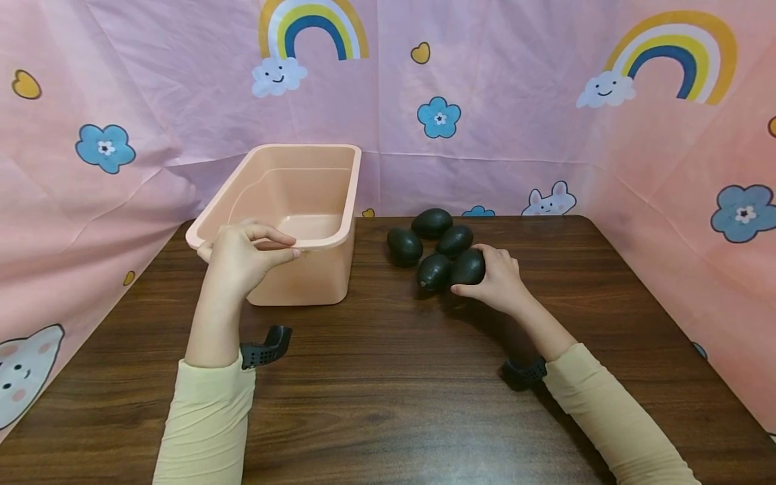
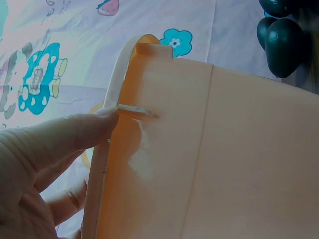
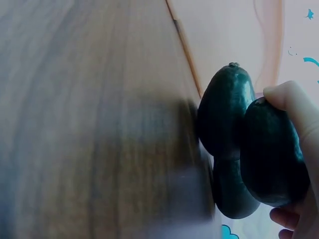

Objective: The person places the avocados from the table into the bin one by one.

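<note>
My left hand [image 1: 239, 252] pinches the near rim of a peach plastic bin [image 1: 303, 279]; in the left wrist view the thumb [image 2: 94, 127] lies on the lip. To the right, my right hand [image 1: 500, 279] grips a dark green avocado [image 1: 468, 267], the thumb at its near end and the fingers round its far side. In the right wrist view that avocado [image 3: 271, 154] is close beside another avocado [image 3: 227, 109]. Several more avocados, among them one at the back [image 1: 432, 223] and one at the left [image 1: 404, 246], lie grouped beside it on the table.
The dark wooden table [image 1: 376, 391] is bordered by a pink and lilac cloth [image 1: 485, 101] printed with rainbows and flowers, hanging behind and at both sides. Black wrist mounts [image 1: 267, 347] sit at both sleeve cuffs. The bin stands left of the avocados, its open top facing up.
</note>
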The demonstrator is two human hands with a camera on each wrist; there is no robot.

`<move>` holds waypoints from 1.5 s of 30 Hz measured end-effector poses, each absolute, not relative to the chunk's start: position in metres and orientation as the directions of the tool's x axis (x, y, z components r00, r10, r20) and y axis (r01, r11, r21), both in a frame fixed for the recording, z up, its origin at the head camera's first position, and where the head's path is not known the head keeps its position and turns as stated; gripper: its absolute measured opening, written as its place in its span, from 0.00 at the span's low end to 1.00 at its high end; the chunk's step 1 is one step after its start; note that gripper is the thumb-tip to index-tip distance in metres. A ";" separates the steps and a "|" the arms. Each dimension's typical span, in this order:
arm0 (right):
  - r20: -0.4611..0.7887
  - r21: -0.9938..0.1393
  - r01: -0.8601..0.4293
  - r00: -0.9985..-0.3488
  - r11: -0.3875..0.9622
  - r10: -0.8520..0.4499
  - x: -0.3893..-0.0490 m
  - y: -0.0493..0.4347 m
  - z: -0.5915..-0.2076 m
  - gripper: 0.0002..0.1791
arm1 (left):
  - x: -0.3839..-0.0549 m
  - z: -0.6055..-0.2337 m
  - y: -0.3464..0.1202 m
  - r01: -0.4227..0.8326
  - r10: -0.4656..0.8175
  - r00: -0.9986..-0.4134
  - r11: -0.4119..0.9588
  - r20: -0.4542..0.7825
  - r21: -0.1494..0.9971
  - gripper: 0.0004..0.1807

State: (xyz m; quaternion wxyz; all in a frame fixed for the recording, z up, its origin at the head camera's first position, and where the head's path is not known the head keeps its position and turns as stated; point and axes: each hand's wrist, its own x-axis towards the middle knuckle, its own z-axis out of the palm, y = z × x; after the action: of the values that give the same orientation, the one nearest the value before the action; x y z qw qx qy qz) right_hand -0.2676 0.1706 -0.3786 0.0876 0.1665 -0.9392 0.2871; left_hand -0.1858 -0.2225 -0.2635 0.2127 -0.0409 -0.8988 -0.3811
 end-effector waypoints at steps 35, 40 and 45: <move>0.270 -0.583 -0.333 -0.940 0.741 -0.209 -0.264 0.153 -0.335 0.50 | -0.185 -0.262 -0.223 0.235 -0.085 -0.910 0.701 0.406 0.674 0.12; 0.275 -0.590 -0.332 -0.940 0.736 -0.203 -0.266 0.150 -0.331 0.51 | -0.185 -0.262 -0.223 0.237 -0.086 -0.910 0.695 0.406 0.678 0.12; 0.294 -0.599 -0.346 -0.934 0.722 -0.204 -0.267 0.146 -0.327 0.51 | -0.185 -0.262 -0.223 0.234 -0.091 -0.909 0.698 0.407 0.677 0.12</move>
State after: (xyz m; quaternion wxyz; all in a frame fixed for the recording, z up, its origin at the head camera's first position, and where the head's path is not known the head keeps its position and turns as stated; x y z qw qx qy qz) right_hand -0.2669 0.1456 -0.3271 0.1041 0.1490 -0.9222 0.3414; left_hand -0.1853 -0.2233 -0.2615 0.2097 -0.0399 -0.8972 -0.3866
